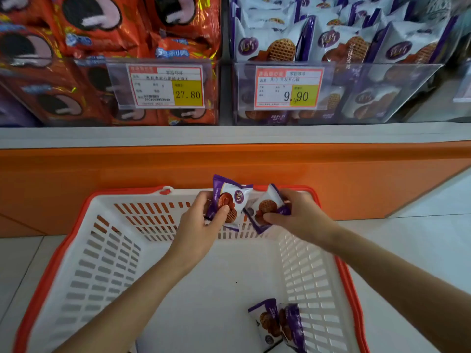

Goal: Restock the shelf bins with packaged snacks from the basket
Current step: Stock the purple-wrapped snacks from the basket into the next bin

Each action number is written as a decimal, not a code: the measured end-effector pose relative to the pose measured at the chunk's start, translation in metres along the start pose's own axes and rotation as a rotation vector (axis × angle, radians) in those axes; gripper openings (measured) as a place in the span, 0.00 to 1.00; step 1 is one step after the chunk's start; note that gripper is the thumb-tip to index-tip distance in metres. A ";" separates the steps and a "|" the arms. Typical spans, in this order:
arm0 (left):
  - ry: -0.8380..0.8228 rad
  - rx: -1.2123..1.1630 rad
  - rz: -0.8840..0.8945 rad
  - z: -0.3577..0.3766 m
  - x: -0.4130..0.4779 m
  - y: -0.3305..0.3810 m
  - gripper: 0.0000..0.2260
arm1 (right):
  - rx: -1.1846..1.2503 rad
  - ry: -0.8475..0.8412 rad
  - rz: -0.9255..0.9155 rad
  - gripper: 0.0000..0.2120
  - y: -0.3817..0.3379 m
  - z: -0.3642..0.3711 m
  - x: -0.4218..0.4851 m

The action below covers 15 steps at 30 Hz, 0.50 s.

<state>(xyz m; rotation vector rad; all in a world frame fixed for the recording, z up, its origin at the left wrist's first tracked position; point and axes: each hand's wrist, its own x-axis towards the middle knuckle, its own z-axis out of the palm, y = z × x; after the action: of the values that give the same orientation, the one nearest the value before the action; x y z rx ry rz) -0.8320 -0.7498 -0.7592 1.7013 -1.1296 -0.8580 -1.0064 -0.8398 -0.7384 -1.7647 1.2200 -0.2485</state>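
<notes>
We are holding a packet in each hand, and only two more are lying in the basket, so we are judging the restock as nearly done. These two are yet to go up, then the last pair.

Our left hand [201,228] is gripping the left packet [233,197], fingers curled behind it and thumb pressing on its front. Our right hand [303,215] is pinching the right packet [267,207] between thumb and fingers. The two packets are sitting just beside each other between our hands; whether they are touching, we cannot tell.

Beneath both hands the basket [224,289] is standing on the floor, and the spare packets [277,324] are lying under our right forearm, against the near-right wall. Well above our right hand the waffle bin [382,80] is already showing many matching packets. The cookie bin [76,72] is sitting above our left hand.
</notes>
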 end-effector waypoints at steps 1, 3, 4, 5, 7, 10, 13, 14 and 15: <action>0.002 0.010 0.013 -0.004 0.000 0.007 0.10 | 0.030 -0.012 -0.004 0.13 -0.006 -0.011 -0.001; 0.005 0.046 0.059 -0.011 -0.002 0.023 0.12 | 0.115 -0.048 -0.031 0.11 -0.018 -0.034 -0.005; 0.006 0.052 0.108 -0.015 -0.002 0.031 0.13 | 0.131 -0.056 -0.055 0.10 -0.024 -0.046 -0.007; 0.014 0.050 0.169 -0.019 -0.003 0.040 0.13 | 0.118 -0.056 -0.089 0.11 -0.031 -0.056 -0.010; 0.037 0.046 0.285 -0.028 -0.006 0.058 0.13 | 0.034 -0.034 -0.170 0.12 -0.046 -0.075 -0.015; 0.083 0.135 0.471 -0.041 -0.005 0.089 0.11 | -0.177 0.015 -0.306 0.15 -0.076 -0.096 -0.026; 0.128 0.245 0.725 -0.055 0.005 0.122 0.15 | -0.272 -0.023 -0.411 0.15 -0.104 -0.111 -0.036; 0.135 0.254 0.777 -0.060 0.010 0.132 0.15 | -0.325 -0.025 -0.443 0.15 -0.111 -0.115 -0.039; 0.141 0.259 0.827 -0.064 0.014 0.142 0.15 | -0.381 -0.013 -0.473 0.15 -0.118 -0.119 -0.041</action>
<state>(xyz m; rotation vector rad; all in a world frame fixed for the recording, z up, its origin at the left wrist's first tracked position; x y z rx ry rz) -0.8160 -0.7702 -0.6052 1.2618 -1.7034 -0.0747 -1.0259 -0.8685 -0.5700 -2.3769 0.8611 -0.2894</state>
